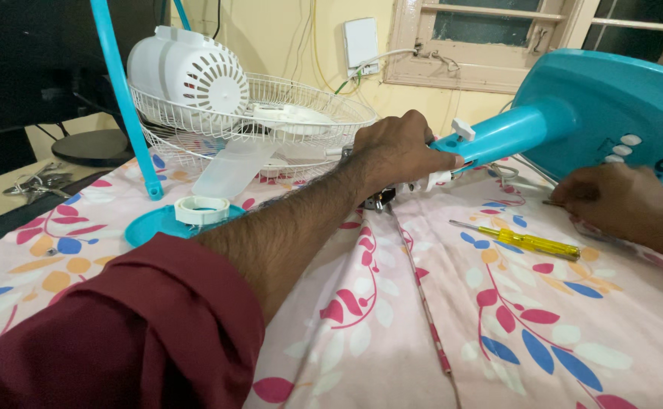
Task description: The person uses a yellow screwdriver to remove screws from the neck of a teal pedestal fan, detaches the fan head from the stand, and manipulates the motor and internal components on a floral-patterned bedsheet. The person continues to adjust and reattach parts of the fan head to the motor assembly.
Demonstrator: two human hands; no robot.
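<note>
A dark flat screen (pixel 21 60) stands at the far left; it is perhaps a monitor, mostly cut off.

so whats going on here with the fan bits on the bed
A person has a dismantled blue table fan laid on a floral sheet. The left hand grips the top of the fan's blue neck, while the right hand rests by the blue base. A yellow screwdriver lies between them; the white wire guard sits behind.

The left hand (pixel 396 151) covers the joint at the end of the blue fan stand (pixel 502 132). The stand's base (pixel 611 106) runs off the right edge, and what the right hand (pixel 611 201) pinches is too small to tell
</note>
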